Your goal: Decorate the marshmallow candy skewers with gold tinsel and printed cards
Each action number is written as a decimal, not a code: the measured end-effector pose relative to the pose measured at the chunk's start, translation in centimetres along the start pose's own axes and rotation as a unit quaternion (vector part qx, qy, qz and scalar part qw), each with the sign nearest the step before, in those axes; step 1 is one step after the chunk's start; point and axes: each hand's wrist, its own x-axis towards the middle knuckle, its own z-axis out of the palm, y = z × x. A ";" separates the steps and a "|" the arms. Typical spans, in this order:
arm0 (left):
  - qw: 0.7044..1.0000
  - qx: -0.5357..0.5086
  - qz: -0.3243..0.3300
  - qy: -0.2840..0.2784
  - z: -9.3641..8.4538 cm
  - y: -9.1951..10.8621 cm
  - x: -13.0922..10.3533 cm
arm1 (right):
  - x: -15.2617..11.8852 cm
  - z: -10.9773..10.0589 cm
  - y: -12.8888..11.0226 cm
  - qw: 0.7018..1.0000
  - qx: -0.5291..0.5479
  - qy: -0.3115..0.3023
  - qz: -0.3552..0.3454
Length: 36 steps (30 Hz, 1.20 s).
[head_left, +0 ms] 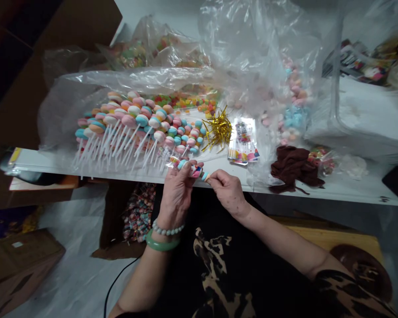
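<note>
Part-wrapped candy [196,171], one: grasped by left hand [178,187], its end pinched by right hand [228,191]; gold ties [220,129], one o'clock from it.

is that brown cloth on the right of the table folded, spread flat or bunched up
Bunched up. The brown cloth lies in a crumpled, uneven heap near the front edge of the white table.

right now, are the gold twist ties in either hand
No, the gold twist ties lie on the white table beside the printed bags, while the left hand and right hand hold candy.
</note>
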 end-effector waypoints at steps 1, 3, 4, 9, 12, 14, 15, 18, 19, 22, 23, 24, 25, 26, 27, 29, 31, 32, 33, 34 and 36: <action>1.000 0.003 0.000 -0.003 0.1 -0.1 -0.1 | -0.1 0.0 0.0 0.999 -0.041 0.004 -0.025; 1.000 0.004 -0.003 -0.011 0.2 -0.6 -0.2 | -0.4 -0.1 0.1 0.990 -0.116 0.007 -0.076; 1.000 0.003 -0.003 -0.017 0.3 -0.8 -0.3 | -0.5 0.0 0.2 0.984 -0.148 0.006 -0.099; 0.999 -0.002 -0.014 -0.044 0.5 -1.9 -0.6 | -0.6 0.2 0.1 0.980 -0.148 -0.011 -0.131; 0.998 -0.016 -0.035 -0.044 0.5 -2.0 -0.5 | 0.0 0.2 0.0 0.999 0.024 -0.020 -0.038; 0.997 -0.030 -0.055 -0.034 0.3 -1.8 -0.3 | 0.5 0.0 0.0 0.984 0.164 -0.040 0.053; 0.997 -0.032 -0.061 -0.027 0.2 -1.7 -0.1 | 0.7 -0.1 0.0 0.968 0.224 -0.054 0.094; 0.998 -0.016 -0.053 -0.014 0.0 -1.3 0.1 | 1.2 -0.4 0.0 0.910 0.352 -0.115 0.187; 0.999 -0.008 -0.042 -0.013 0.0 -1.3 0.1 | 1.3 -0.4 -0.1 0.892 0.376 -0.135 0.210; 1.000 0.020 -0.005 -0.011 0.3 -1.6 -0.4 | 1.4 -0.3 -0.4 0.879 0.390 -0.141 0.233; 0.999 0.032 0.007 -0.011 0.5 -1.9 -0.6 | 1.4 -0.3 -0.5 0.891 0.376 -0.125 0.220; 0.999 0.044 0.017 -0.012 0.6 -2.1 -0.8 | 1.4 -0.1 -0.5 0.908 0.356 -0.104 0.197; 0.998 0.056 0.023 -0.016 0.8 -2.3 -1.0 | 1.4 0.0 -0.5 0.925 0.329 -0.083 0.170; 0.997 0.065 0.023 -0.020 0.9 -2.5 -1.1 | 1.4 0.0 -0.5 0.941 0.301 -0.064 0.144; 0.997 0.070 0.018 -0.025 0.9 -2.6 -1.1 | 1.3 0.1 -0.4 0.952 0.275 -0.049 0.122; 0.997 0.072 -0.007 -0.034 0.8 -2.7 -1.1 | 1.2 0.1 -0.1 0.962 0.249 -0.037 0.104; 0.996 0.072 -0.037 -0.034 0.5 -2.5 -1.0 | 1.3 -0.2 0.3 0.950 0.278 -0.051 0.131; 0.995 0.079 -0.046 -0.031 0.3 -2.4 -1.0 | 1.3 -0.3 0.4 0.936 0.307 -0.063 0.157; 0.994 0.096 -0.048 -0.024 0.0 -2.3 -1.0 | 1.4 -0.5 0.5 0.921 0.336 -0.072 0.185; 0.992 0.123 -0.035 -0.015 -0.2 -2.2 -1.1 | 1.5 -0.6 0.6 0.906 0.360 -0.077 0.210; 0.978 0.204 0.036 0.006 -0.5 -2.3 -1.4 | 1.7 -0.9 0.6 0.886 0.389 -0.080 0.239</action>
